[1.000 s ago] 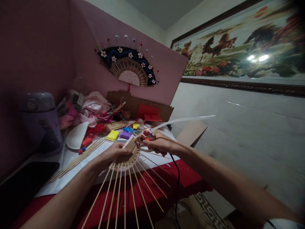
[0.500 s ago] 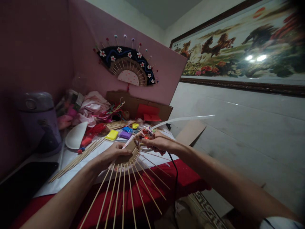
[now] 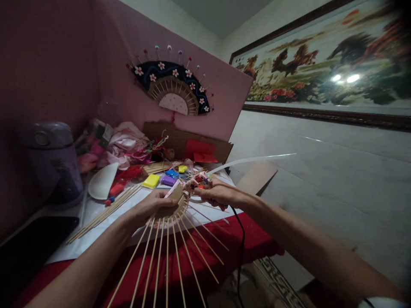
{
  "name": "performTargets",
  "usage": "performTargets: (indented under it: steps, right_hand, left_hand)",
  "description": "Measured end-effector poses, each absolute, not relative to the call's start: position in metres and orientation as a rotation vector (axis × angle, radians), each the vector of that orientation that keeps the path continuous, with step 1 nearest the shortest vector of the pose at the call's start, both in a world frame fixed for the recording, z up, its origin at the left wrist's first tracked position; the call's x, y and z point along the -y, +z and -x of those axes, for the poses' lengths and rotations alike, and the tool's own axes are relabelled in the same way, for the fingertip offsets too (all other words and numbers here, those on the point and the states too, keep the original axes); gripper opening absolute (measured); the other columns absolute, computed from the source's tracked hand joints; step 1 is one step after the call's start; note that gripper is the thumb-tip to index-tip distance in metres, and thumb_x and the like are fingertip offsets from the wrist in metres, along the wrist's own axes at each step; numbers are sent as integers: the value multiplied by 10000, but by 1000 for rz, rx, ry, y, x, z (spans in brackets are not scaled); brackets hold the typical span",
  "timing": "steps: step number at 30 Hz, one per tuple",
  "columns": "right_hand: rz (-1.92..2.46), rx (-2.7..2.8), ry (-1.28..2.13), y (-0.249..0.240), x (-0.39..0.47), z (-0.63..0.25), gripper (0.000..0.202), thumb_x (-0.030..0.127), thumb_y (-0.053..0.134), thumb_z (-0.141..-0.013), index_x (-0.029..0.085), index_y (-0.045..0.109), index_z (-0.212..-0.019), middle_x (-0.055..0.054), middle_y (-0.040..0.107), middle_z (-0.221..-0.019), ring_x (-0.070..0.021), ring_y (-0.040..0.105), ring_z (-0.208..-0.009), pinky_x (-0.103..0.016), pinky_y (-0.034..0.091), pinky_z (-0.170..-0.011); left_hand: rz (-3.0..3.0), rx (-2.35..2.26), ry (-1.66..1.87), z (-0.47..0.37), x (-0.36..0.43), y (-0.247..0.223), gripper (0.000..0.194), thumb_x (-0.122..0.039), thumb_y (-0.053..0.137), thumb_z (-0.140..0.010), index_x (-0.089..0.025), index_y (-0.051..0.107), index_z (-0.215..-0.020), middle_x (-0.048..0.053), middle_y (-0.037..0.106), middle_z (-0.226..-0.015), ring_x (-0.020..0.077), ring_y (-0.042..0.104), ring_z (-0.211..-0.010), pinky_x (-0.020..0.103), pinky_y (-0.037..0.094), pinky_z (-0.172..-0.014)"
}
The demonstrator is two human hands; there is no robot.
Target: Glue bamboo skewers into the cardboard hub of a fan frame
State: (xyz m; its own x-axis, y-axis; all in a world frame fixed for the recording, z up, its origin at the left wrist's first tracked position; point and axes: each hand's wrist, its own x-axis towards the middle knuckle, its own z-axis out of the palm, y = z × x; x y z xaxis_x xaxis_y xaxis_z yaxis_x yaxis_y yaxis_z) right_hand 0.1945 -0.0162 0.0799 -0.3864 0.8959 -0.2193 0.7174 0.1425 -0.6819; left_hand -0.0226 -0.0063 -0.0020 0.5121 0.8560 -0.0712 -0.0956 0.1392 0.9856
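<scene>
While my left hand [image 3: 150, 208] pinches the cardboard half-disc [image 3: 174, 211], thumb flat on its face, wooden sticks [image 3: 167, 261] spread from its curved edge towards me, out over the red cloth [image 3: 253, 233]. And my right hand [image 3: 222, 193] is wrapped round the glue gun [image 3: 198, 181], nozzle right by the half-disc's edge, pale glue stick [image 3: 250, 161] jutting behind, black cord [image 3: 241, 248] dangling below!

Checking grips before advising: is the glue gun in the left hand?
No, the right hand holds the glue gun; the left hand holds the cardboard.
</scene>
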Motion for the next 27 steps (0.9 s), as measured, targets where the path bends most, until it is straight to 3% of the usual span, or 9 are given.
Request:
performTargets:
  steps: [27]
  right_hand:
    - [1572,2172,1065,80,18,-197,543,714,452,-665,173,470,-627,45,413,-443,-55,372,-306,-183,350,-257]
  left_hand:
    - [-1208,-781,797,21,8,1,269,-278,692,-627,-100,678,-828,67,682,-686,134,599,-556,220,418,-534]
